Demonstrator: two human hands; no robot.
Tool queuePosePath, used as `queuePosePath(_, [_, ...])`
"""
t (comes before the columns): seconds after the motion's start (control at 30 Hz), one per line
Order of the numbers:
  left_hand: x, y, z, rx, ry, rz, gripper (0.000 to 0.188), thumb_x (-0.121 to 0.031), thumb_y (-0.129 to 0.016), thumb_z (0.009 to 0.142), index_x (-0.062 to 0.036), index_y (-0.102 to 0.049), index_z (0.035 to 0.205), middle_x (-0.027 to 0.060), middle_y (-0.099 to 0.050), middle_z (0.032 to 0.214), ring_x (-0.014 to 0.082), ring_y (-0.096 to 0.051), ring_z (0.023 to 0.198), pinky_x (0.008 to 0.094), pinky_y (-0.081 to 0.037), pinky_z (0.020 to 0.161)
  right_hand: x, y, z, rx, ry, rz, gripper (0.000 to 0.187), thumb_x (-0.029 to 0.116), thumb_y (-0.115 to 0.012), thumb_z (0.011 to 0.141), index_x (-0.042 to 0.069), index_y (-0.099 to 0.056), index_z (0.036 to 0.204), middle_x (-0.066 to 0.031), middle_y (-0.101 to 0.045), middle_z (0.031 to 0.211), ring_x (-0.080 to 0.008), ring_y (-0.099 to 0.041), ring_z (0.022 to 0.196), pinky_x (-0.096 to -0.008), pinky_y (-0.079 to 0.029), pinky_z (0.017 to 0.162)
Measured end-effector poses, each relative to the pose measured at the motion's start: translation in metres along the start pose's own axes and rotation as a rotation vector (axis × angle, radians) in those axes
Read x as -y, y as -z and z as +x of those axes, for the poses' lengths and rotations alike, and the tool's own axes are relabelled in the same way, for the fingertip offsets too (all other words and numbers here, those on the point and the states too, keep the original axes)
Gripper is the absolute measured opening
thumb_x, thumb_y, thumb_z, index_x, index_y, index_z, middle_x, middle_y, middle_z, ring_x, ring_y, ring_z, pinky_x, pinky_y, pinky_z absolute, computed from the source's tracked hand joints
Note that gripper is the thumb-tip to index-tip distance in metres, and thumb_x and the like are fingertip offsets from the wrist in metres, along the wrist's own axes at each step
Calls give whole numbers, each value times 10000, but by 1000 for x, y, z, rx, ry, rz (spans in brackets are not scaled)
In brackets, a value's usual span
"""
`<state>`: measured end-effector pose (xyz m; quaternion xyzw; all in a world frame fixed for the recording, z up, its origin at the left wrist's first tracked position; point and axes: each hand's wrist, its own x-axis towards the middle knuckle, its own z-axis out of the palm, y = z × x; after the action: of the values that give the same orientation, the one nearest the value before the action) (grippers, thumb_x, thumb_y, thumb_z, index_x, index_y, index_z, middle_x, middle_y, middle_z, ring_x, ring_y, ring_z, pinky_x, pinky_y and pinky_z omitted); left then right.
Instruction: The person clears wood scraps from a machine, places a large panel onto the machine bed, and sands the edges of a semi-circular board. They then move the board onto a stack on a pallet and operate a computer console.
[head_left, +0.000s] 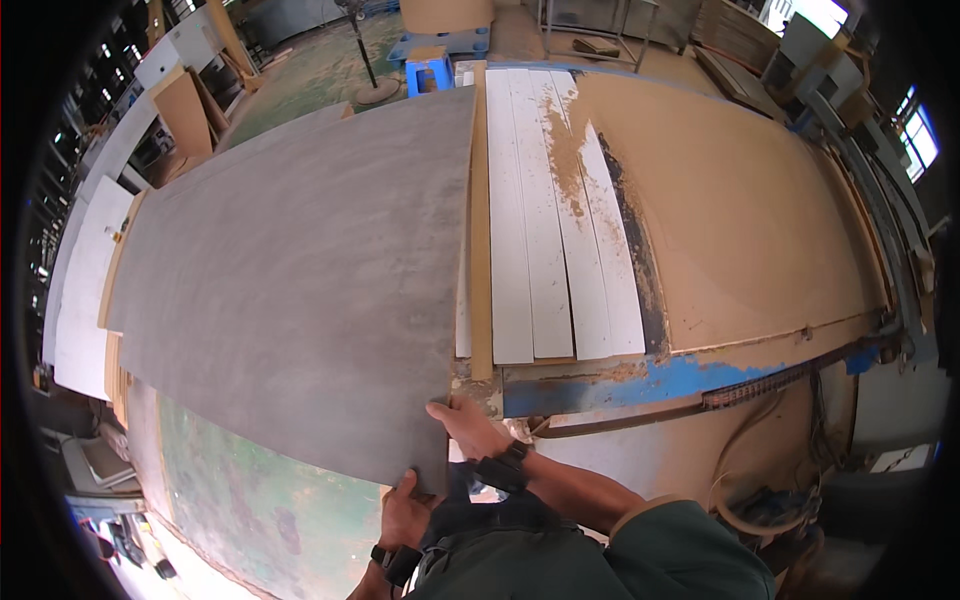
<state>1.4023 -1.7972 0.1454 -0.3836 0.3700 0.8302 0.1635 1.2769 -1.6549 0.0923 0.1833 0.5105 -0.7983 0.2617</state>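
Note:
A large grey board (300,270) spreads across the left half of the head view, its near right corner close to my body. My left hand (404,517) grips the near edge at that corner, thumb on top and fingers hidden below. My right hand (472,430) holds the right-hand edge a little farther up, its thumb over the surface and the other fingers mostly out of sight. Beside the board's right edge runs a narrow tan strip (481,230). White planks (530,220) strewn with brown dust lie right of it.
A brown sheet (740,200) covers the right part of the blue-edged machine bed (610,388). White panels (85,290) stand at the far left. Beyond the boards are a blue stool (429,72) and a stand with a round base (378,93). A round bin (765,510) sits lower right.

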Motion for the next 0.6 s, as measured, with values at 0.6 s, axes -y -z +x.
queuePosePath(0.6, [353, -279, -4, 206, 250, -167, 390, -30, -517, 934, -56, -414, 1310, 132, -529, 1267, 291, -570, 1126, 478, -489, 970, 133, 440, -151, 150, -260, 5, 304, 144, -538, 944, -33, -575, 1189, -72, -640, 1109, -164, -622, 952, -300, -503, 819])
